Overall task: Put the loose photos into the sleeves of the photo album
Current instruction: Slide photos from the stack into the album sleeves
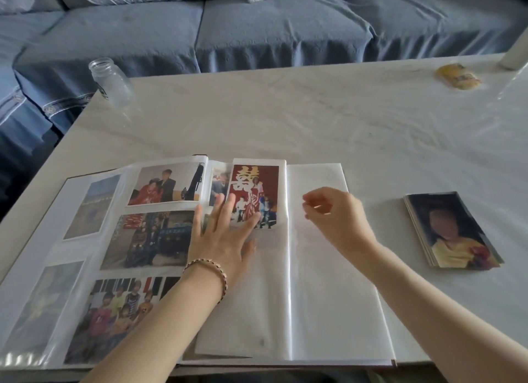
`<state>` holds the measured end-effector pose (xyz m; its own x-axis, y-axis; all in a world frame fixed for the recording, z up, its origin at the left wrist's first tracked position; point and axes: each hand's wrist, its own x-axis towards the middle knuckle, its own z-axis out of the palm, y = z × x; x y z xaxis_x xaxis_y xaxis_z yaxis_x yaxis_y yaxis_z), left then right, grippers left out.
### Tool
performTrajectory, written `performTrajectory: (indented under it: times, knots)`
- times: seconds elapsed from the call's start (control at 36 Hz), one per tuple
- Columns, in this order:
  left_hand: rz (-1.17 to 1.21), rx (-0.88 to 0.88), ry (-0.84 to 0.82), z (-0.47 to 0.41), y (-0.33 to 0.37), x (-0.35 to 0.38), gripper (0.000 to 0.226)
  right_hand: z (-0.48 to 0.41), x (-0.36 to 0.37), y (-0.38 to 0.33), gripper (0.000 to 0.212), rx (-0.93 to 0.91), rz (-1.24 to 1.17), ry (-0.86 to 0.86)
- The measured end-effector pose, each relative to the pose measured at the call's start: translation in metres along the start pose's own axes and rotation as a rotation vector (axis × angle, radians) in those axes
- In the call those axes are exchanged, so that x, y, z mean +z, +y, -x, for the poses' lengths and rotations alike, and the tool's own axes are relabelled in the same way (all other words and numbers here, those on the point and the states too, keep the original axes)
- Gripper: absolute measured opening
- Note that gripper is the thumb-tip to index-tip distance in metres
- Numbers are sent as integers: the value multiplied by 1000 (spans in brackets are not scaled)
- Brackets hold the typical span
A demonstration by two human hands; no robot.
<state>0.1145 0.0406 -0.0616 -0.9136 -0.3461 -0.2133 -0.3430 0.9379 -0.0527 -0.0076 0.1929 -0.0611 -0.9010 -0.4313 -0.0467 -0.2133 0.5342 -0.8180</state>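
Beyond the fingertips [220, 199], a pale film-covered table [314, 117]; farther beyond, a blue-covered sofa [271, 31] in soft light.

White album pages [328, 297], red-and-gold photo [268, 179]; blue quilted sofa [257, 25] at twelve o'clock, yellow packet [458, 77] at one o'clock.

Lighting: soft, even light, moderately bright; shadows faint. Glare: pale streaks on the white plastic-covered table [371, 119] at far right; sheen on the open photo album's clear plastic sleeves [25, 357], lower left. Focus: soft throughout; right hand [334, 211] slightly motion-blurred. Distortion: wide-angle bowing at edges.
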Motion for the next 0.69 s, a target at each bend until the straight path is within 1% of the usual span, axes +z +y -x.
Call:
performTrajectory:
  times: [0.08, 0.14, 0.22, 0.28, 0.33, 0.36, 0.42, 0.5, 0.56, 0.64, 0.69]
  knots:
    - [53, 75, -17, 2, 13, 0, 58, 14, -29, 19, 15, -38, 142, 76]
    - [103, 69, -19, 2, 23, 1, 67, 21, -49, 36, 17, -43, 291, 141]
    - [144, 22, -3, 2, 34, 0, 73, 28, -78, 56, 31, 107, 488, 124]
    - [149, -6, 6, 2, 39, -2, 71, 30, -93, 67, 47, 195, 627, 121]
    - [152, -28, 15, 2, 43, -4, 68, 30, -102, 78, 62, 312, 733, 70]
    - [152, -33, 17, 2, 44, -4, 66, 31, -103, 84, 66, 358, 765, 32]
    - [139, -35, 26, 2, 46, -4, 64, 33, -102, 94, 65, 373, 814, -19]
    - [133, -33, 42, 2, 46, -2, 63, 35, -101, 97, 50, 254, 847, 24]
    - [114, -31, 45, 3, 46, -2, 62, 36, -101, 95, 44, 189, 848, 49]
    - [87, -31, 39, 3, 45, 0, 61, 39, -102, 93, 38, 145, 889, 28]
    - [82, -31, 42, 2, 46, 0, 60, 41, -106, 89, 34, 161, 850, 44]
